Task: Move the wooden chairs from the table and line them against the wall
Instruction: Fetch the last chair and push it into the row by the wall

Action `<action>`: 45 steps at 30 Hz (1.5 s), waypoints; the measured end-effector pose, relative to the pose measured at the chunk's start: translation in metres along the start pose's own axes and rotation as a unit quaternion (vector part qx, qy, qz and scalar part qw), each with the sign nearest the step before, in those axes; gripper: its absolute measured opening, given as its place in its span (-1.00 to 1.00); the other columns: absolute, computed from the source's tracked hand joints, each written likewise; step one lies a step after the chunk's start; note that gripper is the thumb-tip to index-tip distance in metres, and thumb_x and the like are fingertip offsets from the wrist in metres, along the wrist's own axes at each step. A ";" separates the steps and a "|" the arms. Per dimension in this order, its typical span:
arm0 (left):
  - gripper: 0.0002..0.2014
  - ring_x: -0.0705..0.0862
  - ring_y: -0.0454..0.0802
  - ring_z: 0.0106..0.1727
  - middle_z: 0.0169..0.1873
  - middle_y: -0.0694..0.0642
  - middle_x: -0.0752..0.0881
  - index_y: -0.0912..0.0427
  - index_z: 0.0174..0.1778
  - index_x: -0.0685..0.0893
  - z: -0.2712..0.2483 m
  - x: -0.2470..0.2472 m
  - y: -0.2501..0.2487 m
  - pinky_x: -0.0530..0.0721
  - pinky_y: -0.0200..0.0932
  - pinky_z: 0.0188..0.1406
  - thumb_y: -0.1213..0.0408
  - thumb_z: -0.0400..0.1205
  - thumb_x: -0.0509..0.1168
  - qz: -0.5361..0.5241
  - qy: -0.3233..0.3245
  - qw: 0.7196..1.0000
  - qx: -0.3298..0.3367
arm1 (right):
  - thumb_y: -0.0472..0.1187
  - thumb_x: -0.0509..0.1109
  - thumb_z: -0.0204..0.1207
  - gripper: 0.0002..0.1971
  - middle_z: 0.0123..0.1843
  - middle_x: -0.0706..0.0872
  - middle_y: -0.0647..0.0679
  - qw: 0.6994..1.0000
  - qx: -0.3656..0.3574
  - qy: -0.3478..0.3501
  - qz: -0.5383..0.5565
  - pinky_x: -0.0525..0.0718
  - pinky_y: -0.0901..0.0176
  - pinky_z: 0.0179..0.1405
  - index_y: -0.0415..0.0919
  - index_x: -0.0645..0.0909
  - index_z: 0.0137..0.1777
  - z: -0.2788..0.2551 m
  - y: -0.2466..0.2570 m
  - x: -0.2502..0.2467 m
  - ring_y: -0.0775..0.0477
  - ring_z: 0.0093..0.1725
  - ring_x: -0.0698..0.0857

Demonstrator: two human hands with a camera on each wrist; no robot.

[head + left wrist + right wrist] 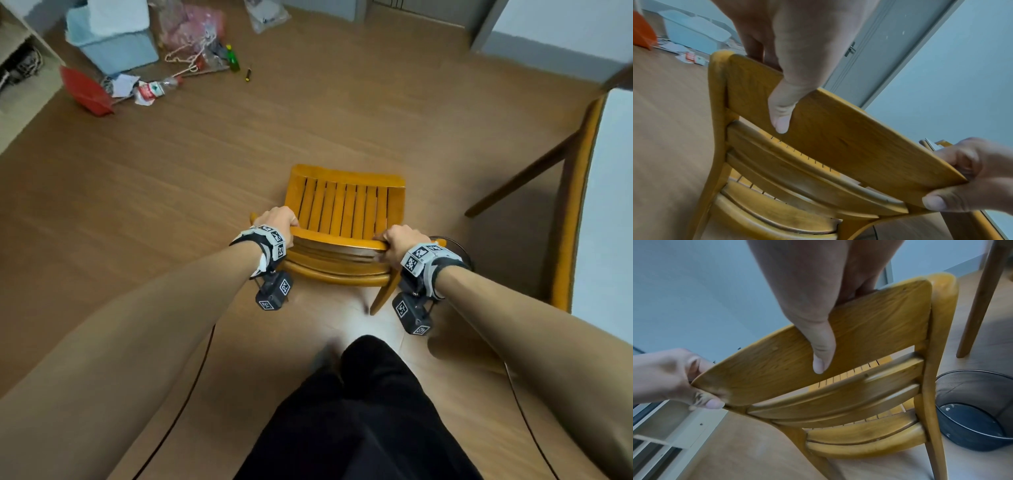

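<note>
A yellow wooden chair (346, 205) with a slatted seat stands on the wood floor in front of me, its back toward me. My left hand (277, 221) grips the left end of the top back rail (849, 134), fingers over the top and thumb (781, 120) pressed on the rail's near face. My right hand (400, 241) grips the right end of the same rail (869, 331) in the same way, thumb (821, 360) on the near side. The table (579, 192) with a wooden edge and slanted leg stands to the right of the chair.
A black mesh bin (974, 410) sits by the chair's right rear leg. At the far left lie a blue box (113, 37), a red dustpan (87, 90), a green bottle (233, 58) and bags. A door (869, 56) and pale walls stand ahead.
</note>
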State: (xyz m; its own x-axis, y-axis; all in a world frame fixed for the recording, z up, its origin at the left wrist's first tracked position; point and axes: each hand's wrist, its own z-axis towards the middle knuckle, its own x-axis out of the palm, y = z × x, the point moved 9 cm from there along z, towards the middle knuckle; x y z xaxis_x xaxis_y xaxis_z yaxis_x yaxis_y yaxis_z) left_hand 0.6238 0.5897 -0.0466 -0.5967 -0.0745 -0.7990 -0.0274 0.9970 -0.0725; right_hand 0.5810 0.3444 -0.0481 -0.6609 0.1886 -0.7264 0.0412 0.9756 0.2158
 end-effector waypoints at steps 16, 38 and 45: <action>-0.58 0.70 0.14 0.29 0.26 0.03 0.74 -0.12 0.43 0.69 0.258 -0.181 -0.150 0.70 0.00 0.17 0.20 0.64 0.49 0.110 0.034 0.986 0.119 | -0.05 0.54 0.55 -0.59 0.21 0.75 -0.07 0.993 0.104 -0.024 0.059 0.66 0.01 0.05 0.10 0.67 0.41 0.200 -0.115 -0.203 -0.20 0.15 0.72; -0.47 0.70 0.14 0.30 0.31 0.06 0.73 -0.13 0.43 0.69 0.562 -0.369 -0.407 0.69 -0.02 0.12 0.40 0.57 0.51 0.162 0.035 0.956 0.242 | -0.03 0.61 0.47 -0.65 0.03 0.76 0.04 0.948 0.230 -0.049 0.215 0.73 -0.02 0.13 0.15 0.74 0.26 0.395 -0.310 -0.419 -0.11 0.02 0.73; -0.53 0.72 0.14 0.26 0.26 0.04 0.76 -0.09 0.38 0.73 0.622 -0.395 -0.521 0.71 -0.02 0.14 0.37 0.57 0.51 0.199 0.039 0.945 0.255 | -0.06 0.57 0.50 -0.77 0.06 0.77 0.01 0.944 0.242 -0.056 0.217 0.69 0.04 0.01 0.11 0.74 0.14 0.432 -0.409 -0.470 -0.11 0.00 0.71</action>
State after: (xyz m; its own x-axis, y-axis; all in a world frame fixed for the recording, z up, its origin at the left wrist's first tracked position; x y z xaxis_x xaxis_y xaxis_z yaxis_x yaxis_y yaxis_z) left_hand 1.3728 0.0859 -0.0646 -0.5362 0.3255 -0.7788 0.5900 0.8043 -0.0701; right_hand 1.1985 -0.0945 -0.0773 -0.4202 0.5670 -0.7085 0.6450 0.7358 0.2063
